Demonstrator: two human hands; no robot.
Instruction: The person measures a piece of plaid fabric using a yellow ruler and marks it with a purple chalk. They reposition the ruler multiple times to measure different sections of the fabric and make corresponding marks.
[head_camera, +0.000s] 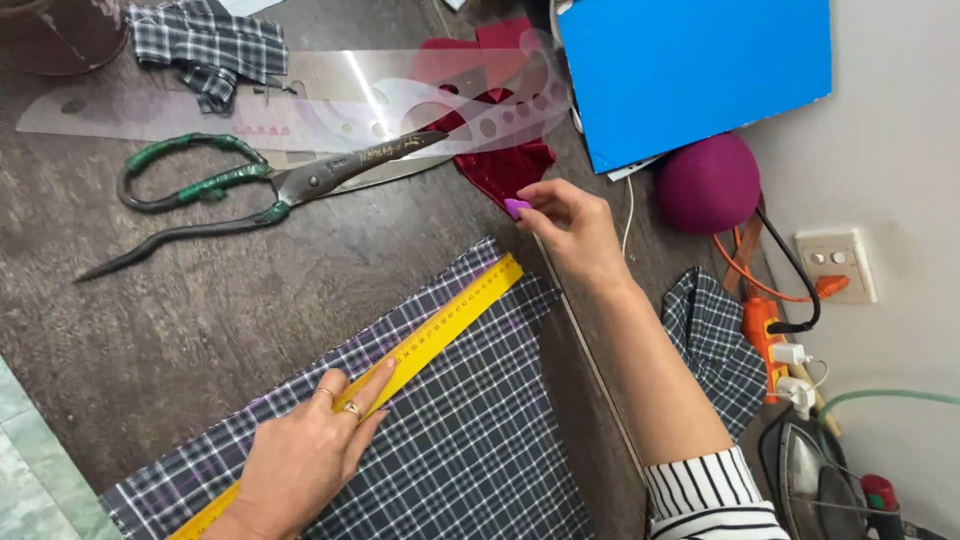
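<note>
My left hand (310, 450) lies flat on a yellow ruler (450, 320), pressing it onto dark checked cloth (480, 440) spread on the table. The ruler runs diagonally from lower left to upper right across the cloth. My right hand (570, 225) hovers just past the ruler's far end, pinching a small purple piece of tailor's chalk (516, 207) between thumb and fingers. That hand is above the cloth's upper corner, near a scrap of dark red fabric (505, 170).
Large scissors (290, 185) with green-wrapped handles lie at the back left. A clear curved ruler (330, 110) sits behind them. A blue board (695, 70), a magenta ball (707, 183), a wall socket (835, 262), cables and an iron (815, 480) crowd the right side.
</note>
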